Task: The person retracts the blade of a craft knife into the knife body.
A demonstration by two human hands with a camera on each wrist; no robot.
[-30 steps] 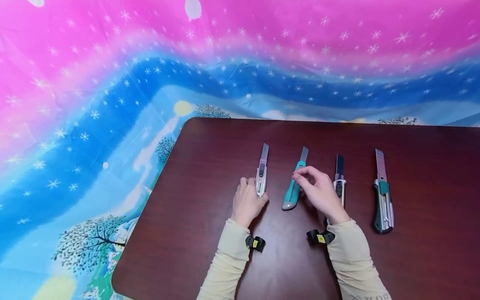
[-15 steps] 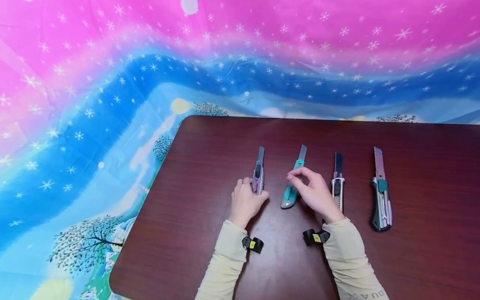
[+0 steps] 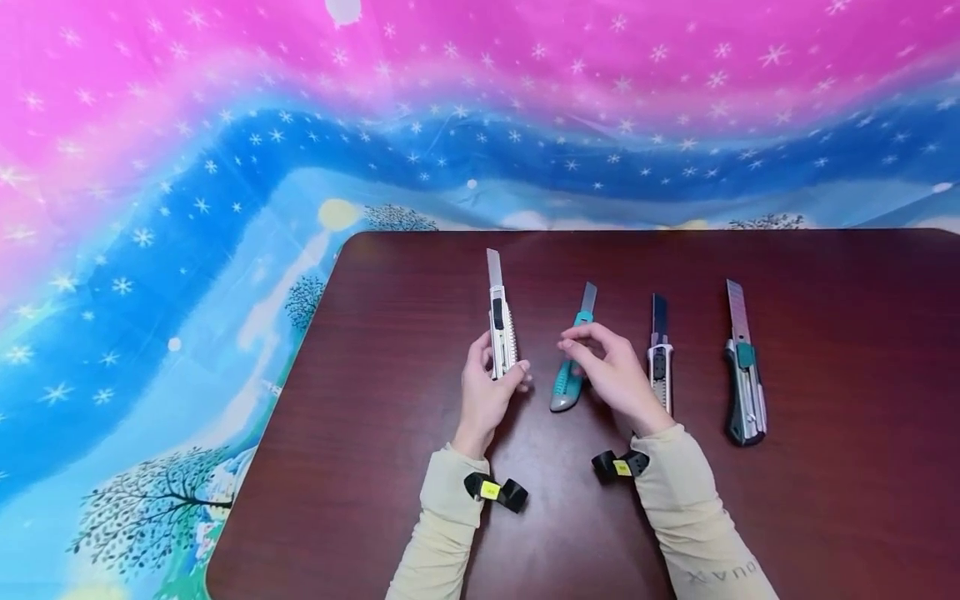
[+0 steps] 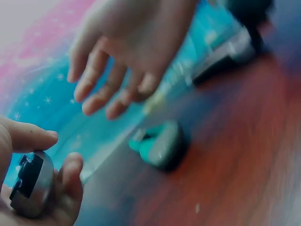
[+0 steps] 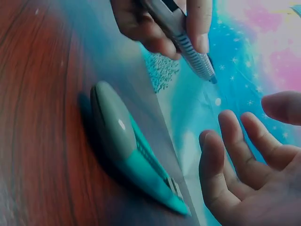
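My left hand [image 3: 483, 400] grips a silver snap-off utility knife [image 3: 500, 321] by the lower end of its handle, the bare blade pointing away from me. In the right wrist view that utility knife [image 5: 190, 49] is well above the table, between thumb and fingers. My right hand [image 3: 613, 371] hovers over a teal utility knife [image 3: 566, 387], fingers loosely bent and holding nothing. From the right wrist, the teal utility knife [image 5: 124, 136] lies on the table, apart from the fingers [image 5: 237, 141] of that hand. All the blades seen in the head view are extended.
Right of the teal one lie a white-and-silver utility knife [image 3: 660, 358] with a dark blade, partly behind my right wrist, and a larger black-and-green one [image 3: 745, 379]. The dark red-brown table [image 3: 405, 333] has a rounded left corner. A patterned cloth [image 3: 247, 225] hangs behind it.
My left hand has lifted the silver utility knife off the table, and its blade tip is now higher up in the head view. The right hand stays over the teal knife.
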